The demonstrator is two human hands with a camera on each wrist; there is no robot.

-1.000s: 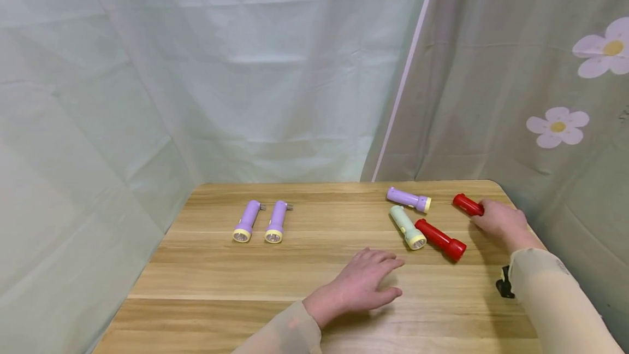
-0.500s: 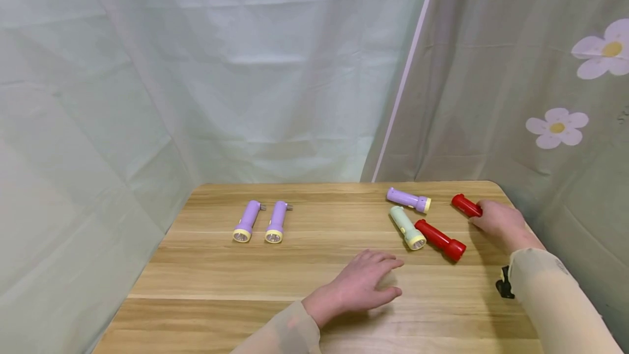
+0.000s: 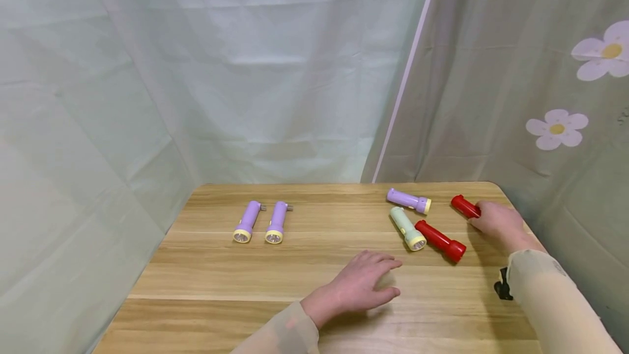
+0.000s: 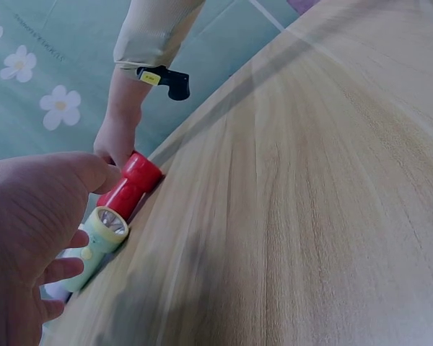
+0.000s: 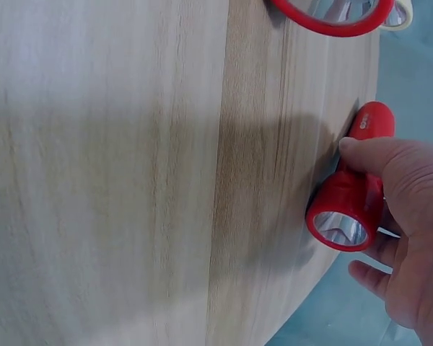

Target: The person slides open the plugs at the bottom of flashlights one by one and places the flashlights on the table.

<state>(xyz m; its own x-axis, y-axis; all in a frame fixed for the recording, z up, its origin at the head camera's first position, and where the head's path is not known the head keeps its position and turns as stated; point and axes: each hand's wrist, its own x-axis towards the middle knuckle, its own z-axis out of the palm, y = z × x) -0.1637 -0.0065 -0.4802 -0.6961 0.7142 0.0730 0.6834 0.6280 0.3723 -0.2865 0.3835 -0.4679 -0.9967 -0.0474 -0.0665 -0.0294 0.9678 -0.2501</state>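
At the table's far right, my right hand (image 3: pixel 498 226) grips a red flashlight (image 3: pixel 464 206). The right wrist view has the thumb on this flashlight's body (image 5: pixel 353 189) and the other fingers on its far side, with the lens facing the camera. My left hand (image 3: pixel 358 283) is held over the middle front of the table, fingers apart and holding nothing. Nearest to it lies a pale green flashlight (image 3: pixel 408 228) with a cream rim. Beside that one is a second red flashlight (image 3: pixel 440 241), and behind it a purple flashlight (image 3: pixel 409 200).
Two purple flashlights, one on the left (image 3: pixel 247 223) and one to its right (image 3: pixel 277 223), lie side by side, lenses toward the front. The wooden table (image 3: pixel 206 272) ends at a pale curtain (image 3: pixel 275 70) along the back and sides.
My right hand and the red flashlight it grips have shifted very slightly to the left. The left hand and the other flashlights stay practically where they were.
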